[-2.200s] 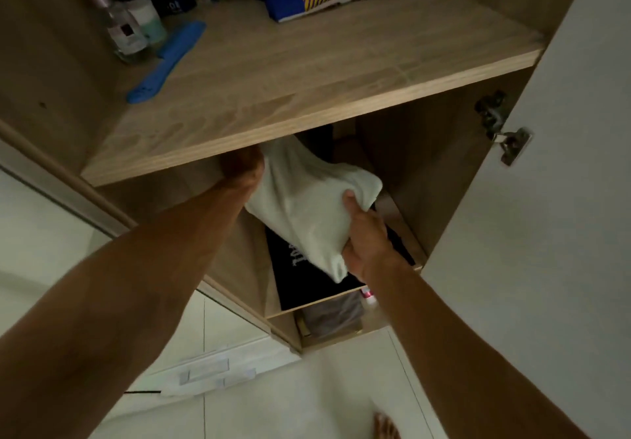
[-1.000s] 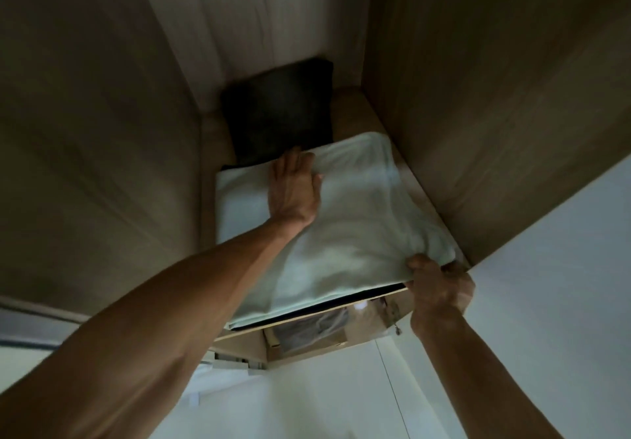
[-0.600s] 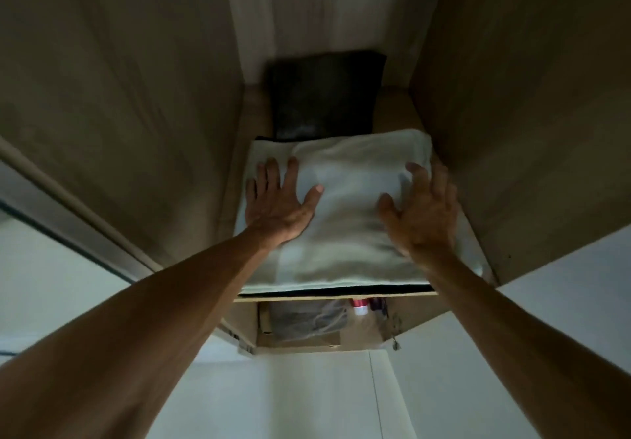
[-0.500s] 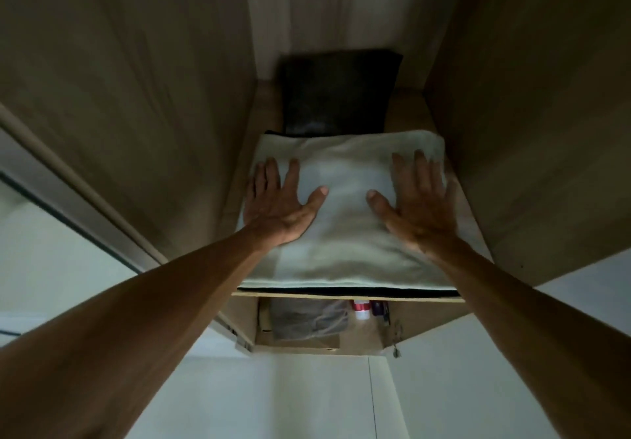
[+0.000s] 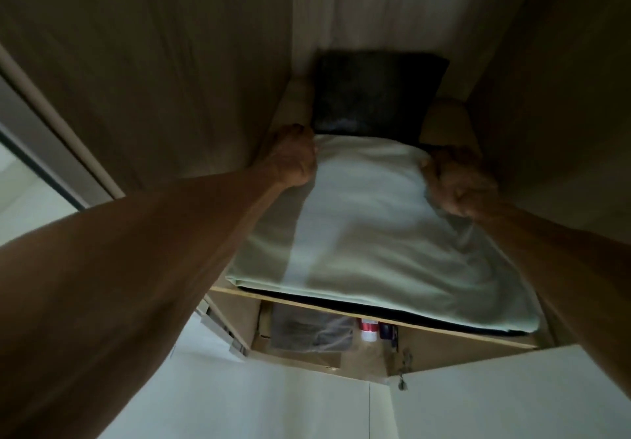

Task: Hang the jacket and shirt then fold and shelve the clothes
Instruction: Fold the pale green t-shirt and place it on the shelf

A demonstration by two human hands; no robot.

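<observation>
A folded pale green garment lies flat on a wooden wardrobe shelf, on top of a dark folded garment whose edge shows along the front. My left hand is at the pale garment's far left corner with its fingers curled. My right hand is at the far right edge, fingers curled over the cloth. Whether either hand pinches the fabric is hidden. Behind the pale garment sits a dark folded item against the back wall.
Wooden side walls close in left and right of the shelf. Below it, a lower compartment holds a grey bagged item and a red-and-white bottle. The white wardrobe door stands open at bottom right. White floor lies below.
Both hands slid from flat on the middle of the pale garment to its far corners and curled their fingers. Earlier the garment was brought in and laid on the shelf.
</observation>
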